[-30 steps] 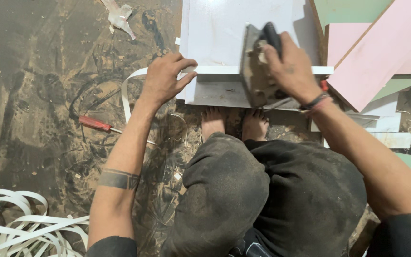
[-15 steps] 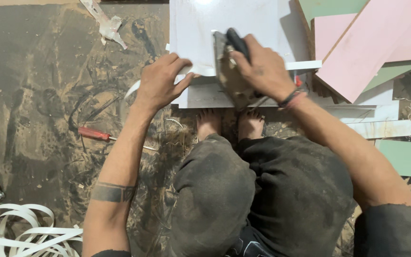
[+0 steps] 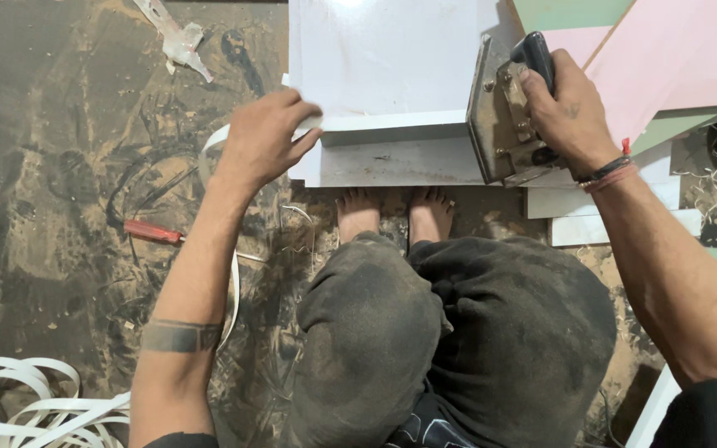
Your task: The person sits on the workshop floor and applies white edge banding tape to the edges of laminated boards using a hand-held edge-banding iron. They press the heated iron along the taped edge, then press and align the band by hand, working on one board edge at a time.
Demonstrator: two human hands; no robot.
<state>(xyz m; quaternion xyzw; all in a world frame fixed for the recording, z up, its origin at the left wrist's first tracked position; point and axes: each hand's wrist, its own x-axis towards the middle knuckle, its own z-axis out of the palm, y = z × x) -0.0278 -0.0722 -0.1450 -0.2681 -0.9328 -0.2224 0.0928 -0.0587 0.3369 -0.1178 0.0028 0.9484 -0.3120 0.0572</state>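
I squat on a dusty floor, my bare feet [image 3: 392, 211] just below a white board [image 3: 383, 58] that lies flat in front of me. My left hand [image 3: 263, 137] presses down on the left end of the board's raised front strip [image 3: 392, 123]. My right hand [image 3: 570, 116] grips the black handle of a metal hand power tool [image 3: 499, 112], which rests on the strip's right end. A red and black band circles my right wrist.
Pink and green boards [image 3: 665, 66] lie stacked at the upper right, white offcut strips [image 3: 607, 203] below them. A red-handled screwdriver [image 3: 155, 232] lies on the floor to the left. Coiled white edge tape [image 3: 26, 406] sits at the bottom left. Sawdust and shavings cover the floor.
My right hand has moved the tool to the right along the strip, from near its middle to its right end. My left hand stays at the left end.
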